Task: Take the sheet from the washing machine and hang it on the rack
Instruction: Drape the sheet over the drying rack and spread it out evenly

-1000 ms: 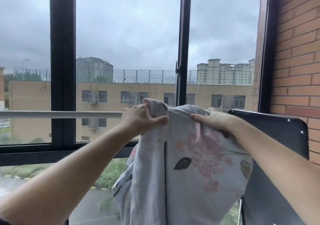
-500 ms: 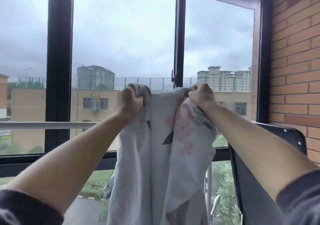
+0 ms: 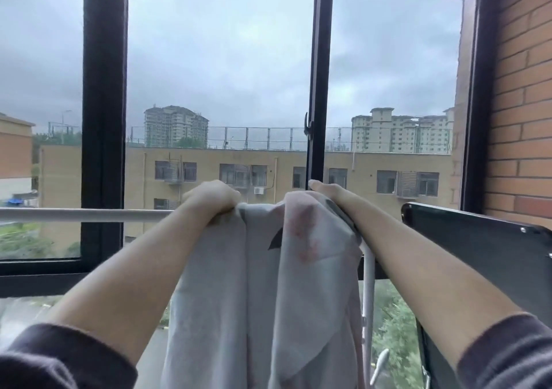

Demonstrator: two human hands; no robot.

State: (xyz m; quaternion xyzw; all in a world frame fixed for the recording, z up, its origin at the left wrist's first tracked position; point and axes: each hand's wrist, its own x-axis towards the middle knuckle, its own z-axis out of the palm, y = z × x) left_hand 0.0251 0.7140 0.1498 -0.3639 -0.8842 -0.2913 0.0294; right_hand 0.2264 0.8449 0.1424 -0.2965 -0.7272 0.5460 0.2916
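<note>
Centre frame, at rail height: both hands hold the top of the sheet (image 3: 268, 284), which is bunched narrow between them. The left hand (image 3: 212, 199) is clenched round the left gather. The right hand (image 3: 330, 195) clasps the right gather, its fingers going over the far side and mostly hidden. The sheet hangs straight down from the hands to the bottom edge of the frame, long axis vertical, folded on itself several times.

Key relation: the rack rail (image 3: 80, 215) runs horizontally from the left edge of the frame into the left hand. The sheet's top sits level with it at the rail's right end, just beside the white rack upright (image 3: 369, 284). Cannot tell whether the cloth is already over the rail or only in front of it, because the fabric hides the rail there.

Judgement: the next move is spreading the sheet along the rail. All the bare rail lies to the left, so the left hand, being nearer, should carry its gather left while the right hand anchors.

Room: the left is open along the rail, with the window frame (image 3: 104, 119) behind it. The right is tight, with a black panel (image 3: 478, 248) just beside the right forearm and a brick wall (image 3: 522, 119) beyond.

Risk: if the cloth isn't over the rail, it probably slides off once the grip eases.
</note>
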